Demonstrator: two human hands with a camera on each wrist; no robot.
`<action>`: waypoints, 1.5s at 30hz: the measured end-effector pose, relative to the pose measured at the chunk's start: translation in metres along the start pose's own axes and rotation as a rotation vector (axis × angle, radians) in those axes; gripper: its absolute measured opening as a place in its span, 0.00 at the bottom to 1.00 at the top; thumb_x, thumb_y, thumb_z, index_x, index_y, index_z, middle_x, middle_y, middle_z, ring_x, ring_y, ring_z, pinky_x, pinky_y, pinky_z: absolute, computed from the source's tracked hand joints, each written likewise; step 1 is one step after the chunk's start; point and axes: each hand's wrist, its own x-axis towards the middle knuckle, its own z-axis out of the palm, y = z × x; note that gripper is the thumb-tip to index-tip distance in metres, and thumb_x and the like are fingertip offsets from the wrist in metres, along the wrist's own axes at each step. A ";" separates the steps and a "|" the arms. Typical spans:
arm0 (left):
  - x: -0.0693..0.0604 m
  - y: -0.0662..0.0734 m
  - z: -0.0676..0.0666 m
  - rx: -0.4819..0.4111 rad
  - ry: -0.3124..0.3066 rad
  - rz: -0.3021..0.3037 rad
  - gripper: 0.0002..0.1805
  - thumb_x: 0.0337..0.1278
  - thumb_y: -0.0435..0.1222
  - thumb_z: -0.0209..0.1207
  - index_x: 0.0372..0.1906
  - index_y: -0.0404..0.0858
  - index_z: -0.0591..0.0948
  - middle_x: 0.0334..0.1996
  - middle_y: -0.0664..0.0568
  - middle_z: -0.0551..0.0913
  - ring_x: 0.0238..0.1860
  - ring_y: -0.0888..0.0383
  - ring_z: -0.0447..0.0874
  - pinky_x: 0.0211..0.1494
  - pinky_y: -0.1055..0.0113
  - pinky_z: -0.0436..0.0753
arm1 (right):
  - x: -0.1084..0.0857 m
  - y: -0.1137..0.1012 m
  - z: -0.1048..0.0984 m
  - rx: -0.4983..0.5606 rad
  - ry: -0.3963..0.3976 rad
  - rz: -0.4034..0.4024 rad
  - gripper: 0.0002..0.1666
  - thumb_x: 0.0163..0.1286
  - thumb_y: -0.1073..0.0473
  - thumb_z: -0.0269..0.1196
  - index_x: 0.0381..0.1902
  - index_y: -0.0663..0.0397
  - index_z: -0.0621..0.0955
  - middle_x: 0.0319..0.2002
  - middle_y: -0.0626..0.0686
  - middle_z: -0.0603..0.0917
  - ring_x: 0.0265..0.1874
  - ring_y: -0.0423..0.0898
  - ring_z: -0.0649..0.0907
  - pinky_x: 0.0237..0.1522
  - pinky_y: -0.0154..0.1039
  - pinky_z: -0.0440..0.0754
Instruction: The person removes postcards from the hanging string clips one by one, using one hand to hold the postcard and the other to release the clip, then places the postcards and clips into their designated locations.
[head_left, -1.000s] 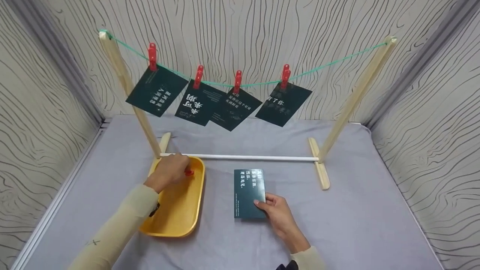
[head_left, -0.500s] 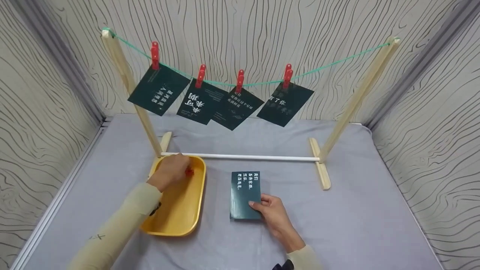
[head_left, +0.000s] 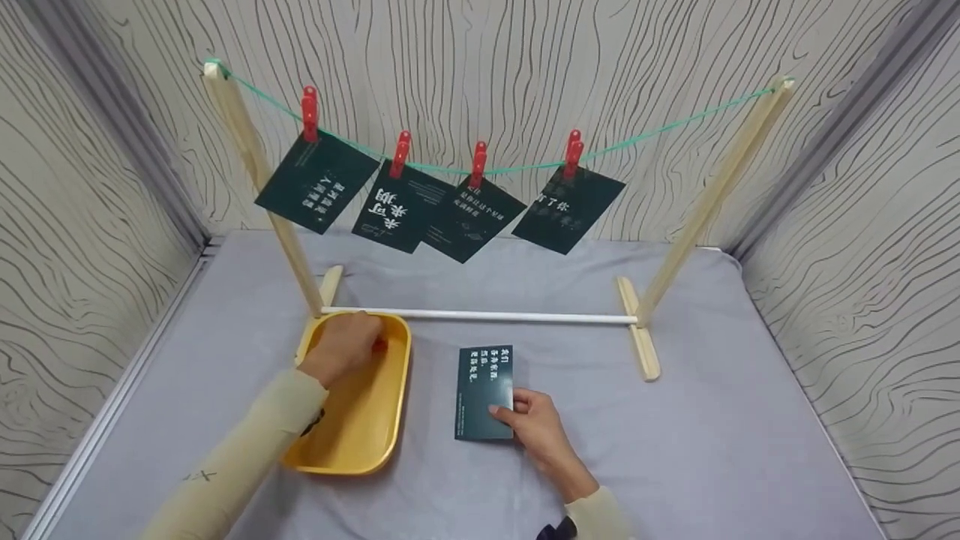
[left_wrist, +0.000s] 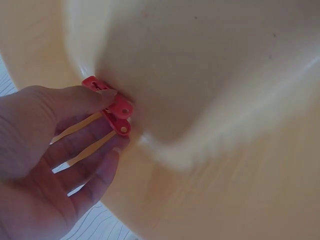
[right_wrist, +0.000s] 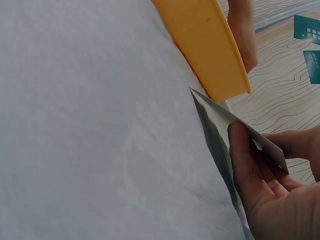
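My left hand [head_left: 343, 349] reaches into the far end of a yellow tray [head_left: 360, 431]. In the left wrist view its thumb and fingers pinch a red clothespin [left_wrist: 120, 106] close to the tray's inner wall. Right of the tray, my right hand [head_left: 546, 435] holds a dark green card [head_left: 484, 390] by its right edge, thumb on the printed face. The right wrist view shows fingers supporting the card [right_wrist: 235, 125] from behind. Several similar cards [head_left: 472, 217] hang from a green string [head_left: 660, 129], each under a red clothespin [head_left: 310, 116].
Two wooden posts [head_left: 705, 202] carry the string, joined low down by a white rod [head_left: 480, 315]. The right foot [head_left: 639, 330] of the stand lies on the grey cloth [head_left: 712, 450]. Patterned panels [head_left: 510, 67] enclose the back and sides.
My right hand has shifted a little left with the card, toward the tray. The left hand stays in the tray, and the clothespin is now less visible from the head.
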 end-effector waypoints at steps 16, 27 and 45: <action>-0.002 0.001 0.008 0.036 0.059 0.057 0.06 0.68 0.30 0.65 0.32 0.36 0.85 0.18 0.50 0.70 0.28 0.49 0.73 0.38 0.61 0.76 | 0.007 0.003 -0.002 -0.097 0.029 0.017 0.18 0.71 0.66 0.67 0.54 0.73 0.81 0.39 0.62 0.92 0.30 0.47 0.91 0.29 0.45 0.92; -0.002 0.004 0.003 0.035 0.048 0.032 0.04 0.69 0.33 0.66 0.41 0.35 0.86 0.23 0.48 0.76 0.33 0.48 0.76 0.45 0.59 0.80 | 0.002 -0.006 0.002 -0.530 0.179 -0.054 0.26 0.73 0.56 0.67 0.59 0.71 0.76 0.21 0.51 0.86 0.12 0.40 0.84 0.15 0.33 0.77; -0.004 -0.001 0.006 0.112 0.123 0.086 0.06 0.66 0.32 0.67 0.33 0.35 0.87 0.18 0.49 0.72 0.28 0.48 0.74 0.39 0.59 0.79 | -0.001 -0.009 0.011 -1.023 0.396 -0.227 0.22 0.64 0.50 0.75 0.41 0.65 0.85 0.26 0.59 0.88 0.20 0.47 0.84 0.20 0.46 0.79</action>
